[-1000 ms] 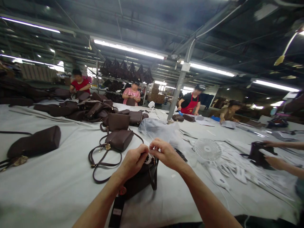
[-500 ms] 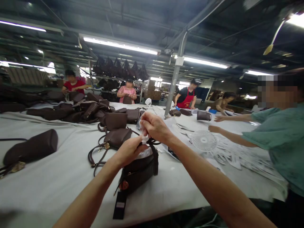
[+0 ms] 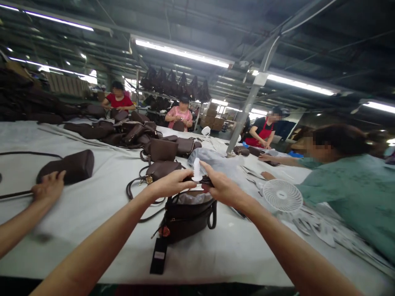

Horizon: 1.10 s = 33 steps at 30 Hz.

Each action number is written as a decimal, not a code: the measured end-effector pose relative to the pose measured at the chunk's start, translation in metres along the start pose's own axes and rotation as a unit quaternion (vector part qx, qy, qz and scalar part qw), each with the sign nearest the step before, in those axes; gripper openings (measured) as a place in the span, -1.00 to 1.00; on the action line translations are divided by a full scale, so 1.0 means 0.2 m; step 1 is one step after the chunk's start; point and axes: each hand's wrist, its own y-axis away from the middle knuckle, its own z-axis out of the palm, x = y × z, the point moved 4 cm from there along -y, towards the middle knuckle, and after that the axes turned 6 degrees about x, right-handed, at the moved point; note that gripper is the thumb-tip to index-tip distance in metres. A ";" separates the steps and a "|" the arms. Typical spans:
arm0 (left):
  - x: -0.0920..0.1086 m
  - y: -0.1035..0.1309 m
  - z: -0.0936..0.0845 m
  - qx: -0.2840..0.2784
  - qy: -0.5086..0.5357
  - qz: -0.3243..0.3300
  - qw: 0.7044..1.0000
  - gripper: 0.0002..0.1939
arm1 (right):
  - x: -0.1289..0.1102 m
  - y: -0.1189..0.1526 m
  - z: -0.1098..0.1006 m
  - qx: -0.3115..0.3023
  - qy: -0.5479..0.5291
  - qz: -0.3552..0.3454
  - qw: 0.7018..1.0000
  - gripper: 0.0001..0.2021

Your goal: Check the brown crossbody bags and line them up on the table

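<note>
A dark brown handbag (image 3: 189, 218) stands upright on the pale table cover, its top open on crumpled whitish wrapping (image 3: 194, 198). From its side hang a black tag (image 3: 159, 255) and a round charm (image 3: 164, 231). Above the opening, my left hand (image 3: 173, 183) and my right hand (image 3: 224, 185) are closed from either side on a bundle of dark strap (image 3: 205, 180). Between the hands a white twisted wrap (image 3: 196, 168) pokes upward from the bundle. My fingertips are partly hidden behind it.
More brown bags (image 3: 160, 150) are heaped beyond. At left another person's hand (image 3: 49, 187) touches a brown bag (image 3: 77, 166). A white fan (image 3: 282, 195) stands at right beside a co-worker in green (image 3: 352, 197). A metal post (image 3: 247, 119) rises behind; clear plastic (image 3: 212, 160) lies before it.
My hands have parted slightly and now hold the strap bundle from both sides, white wrap upright between. Another person's hand has come onto the left bag. The right co-worker leans further forward.
</note>
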 end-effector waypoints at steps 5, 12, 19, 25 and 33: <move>0.22 0.29 0.11 0.203 -0.161 0.120 0.958 -0.74 | 0.11 -0.01 -0.04 -0.154 -0.034 0.143 0.977 -0.86; 0.15 0.41 0.53 0.178 -0.302 0.005 0.937 -0.59 | 0.05 -0.02 -0.02 -0.247 -0.116 0.125 0.954 -0.71; 0.07 0.32 0.51 0.105 -0.255 -0.077 0.958 -0.83 | 0.12 0.03 0.02 -0.273 -0.278 0.191 0.901 -0.60; 0.04 0.34 0.51 0.067 -0.201 -0.059 0.976 -0.69 | 0.12 0.05 0.08 -0.307 -0.274 0.144 0.900 -0.70; 0.00 0.44 0.48 0.117 -0.236 0.052 0.963 -0.69 | 0.18 0.01 0.18 -0.411 -0.097 0.082 0.903 -0.89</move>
